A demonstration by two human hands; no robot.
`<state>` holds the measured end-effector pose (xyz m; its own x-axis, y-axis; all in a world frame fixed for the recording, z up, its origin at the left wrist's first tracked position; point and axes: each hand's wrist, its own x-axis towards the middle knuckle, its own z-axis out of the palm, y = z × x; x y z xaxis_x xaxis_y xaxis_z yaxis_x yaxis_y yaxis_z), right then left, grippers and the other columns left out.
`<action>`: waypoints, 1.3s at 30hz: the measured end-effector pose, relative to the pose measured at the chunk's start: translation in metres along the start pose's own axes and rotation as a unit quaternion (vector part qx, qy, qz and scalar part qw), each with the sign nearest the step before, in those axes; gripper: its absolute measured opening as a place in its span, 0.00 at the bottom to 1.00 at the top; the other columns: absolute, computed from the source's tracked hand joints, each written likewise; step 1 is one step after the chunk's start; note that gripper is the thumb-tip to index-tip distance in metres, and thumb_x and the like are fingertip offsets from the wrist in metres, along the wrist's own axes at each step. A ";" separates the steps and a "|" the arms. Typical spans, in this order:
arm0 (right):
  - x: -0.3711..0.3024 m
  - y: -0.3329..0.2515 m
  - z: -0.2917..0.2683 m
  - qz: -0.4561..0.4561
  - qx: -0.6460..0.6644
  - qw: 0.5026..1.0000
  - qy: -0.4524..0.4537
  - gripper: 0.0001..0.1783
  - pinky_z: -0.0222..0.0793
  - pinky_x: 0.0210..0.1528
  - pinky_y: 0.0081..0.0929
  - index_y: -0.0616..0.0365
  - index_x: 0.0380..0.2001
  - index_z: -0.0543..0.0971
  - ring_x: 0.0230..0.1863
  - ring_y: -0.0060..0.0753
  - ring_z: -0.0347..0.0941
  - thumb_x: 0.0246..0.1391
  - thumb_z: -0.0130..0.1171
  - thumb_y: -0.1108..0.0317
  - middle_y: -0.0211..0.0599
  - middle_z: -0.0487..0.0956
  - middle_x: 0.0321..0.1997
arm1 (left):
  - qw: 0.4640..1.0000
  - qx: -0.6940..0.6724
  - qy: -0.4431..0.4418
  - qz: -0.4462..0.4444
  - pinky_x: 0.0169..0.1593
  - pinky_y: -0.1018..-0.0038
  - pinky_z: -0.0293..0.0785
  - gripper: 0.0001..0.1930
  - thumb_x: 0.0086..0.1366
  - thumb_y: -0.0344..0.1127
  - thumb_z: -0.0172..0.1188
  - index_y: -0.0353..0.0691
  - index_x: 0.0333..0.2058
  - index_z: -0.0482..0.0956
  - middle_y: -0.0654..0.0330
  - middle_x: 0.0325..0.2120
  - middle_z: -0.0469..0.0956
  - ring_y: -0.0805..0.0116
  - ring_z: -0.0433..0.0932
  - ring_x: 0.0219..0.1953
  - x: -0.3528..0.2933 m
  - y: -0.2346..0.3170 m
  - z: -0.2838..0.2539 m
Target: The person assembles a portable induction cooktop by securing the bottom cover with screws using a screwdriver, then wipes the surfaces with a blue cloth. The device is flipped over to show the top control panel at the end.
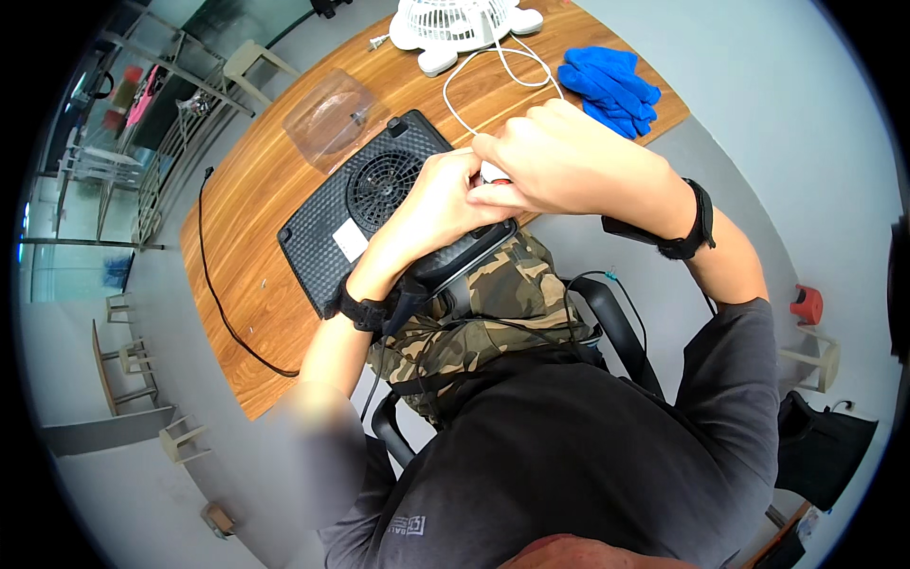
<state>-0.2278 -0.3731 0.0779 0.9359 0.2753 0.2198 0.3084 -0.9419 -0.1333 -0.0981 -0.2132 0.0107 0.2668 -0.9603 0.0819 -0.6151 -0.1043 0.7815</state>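
My left hand (438, 201) and my right hand (559, 163) meet above the near right corner of a flat black appliance (313, 223). Between their curled fingers sits a small white-and-red object (493, 174), mostly hidden, so its kind does not show. Both hands are closed round it. The appliance lies with its underside up on the wooden table, showing a round fan grille (382, 186), small feet and a white label (350, 240). My left wrist rests over its near edge, whether touching I cannot tell.
A clear plastic cover (332, 119) lies beyond the appliance. At the far edge stands a white fan-like appliance (455, 27) with a looping white cord (447, 87). A blue cloth (611, 90) lies at the far right. A black cord (213, 280) runs along the table's left side.
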 end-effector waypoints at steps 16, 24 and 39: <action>-0.012 0.006 -0.006 -0.028 0.076 0.997 -0.008 0.18 0.78 0.36 0.42 0.53 0.50 0.77 0.37 0.51 0.83 0.62 0.64 0.55 0.42 0.84 0.39 | 0.999 -0.049 0.013 -0.003 0.35 0.72 0.75 0.21 0.52 0.35 0.79 0.30 0.40 0.82 0.59 0.26 0.82 0.75 0.77 0.29 -0.002 0.020 -0.006; -0.010 0.007 -0.013 -0.034 0.098 0.995 0.017 0.17 0.78 0.37 0.43 0.54 0.46 0.77 0.38 0.52 0.82 0.61 0.64 0.56 0.41 0.82 0.38 | 0.998 -0.059 0.025 -0.022 0.38 0.75 0.75 0.22 0.52 0.35 0.81 0.33 0.43 0.82 0.64 0.31 0.83 0.79 0.76 0.33 -0.003 0.023 -0.007; 0.040 -0.029 -0.007 -0.001 0.215 0.977 0.001 0.18 0.76 0.38 0.37 0.58 0.44 0.78 0.36 0.48 0.82 0.51 0.73 0.67 0.41 0.84 0.38 | 0.990 -0.076 0.114 0.036 0.31 0.73 0.72 0.20 0.55 0.32 0.76 0.36 0.47 0.83 0.62 0.28 0.76 0.73 0.71 0.25 -0.061 0.009 -0.040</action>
<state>-0.2003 -0.3364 0.0975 0.9350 0.2760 0.2228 0.3537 -0.7738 -0.5255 -0.0905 -0.1453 0.0371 0.3976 -0.8788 0.2640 -0.5247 0.0183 0.8511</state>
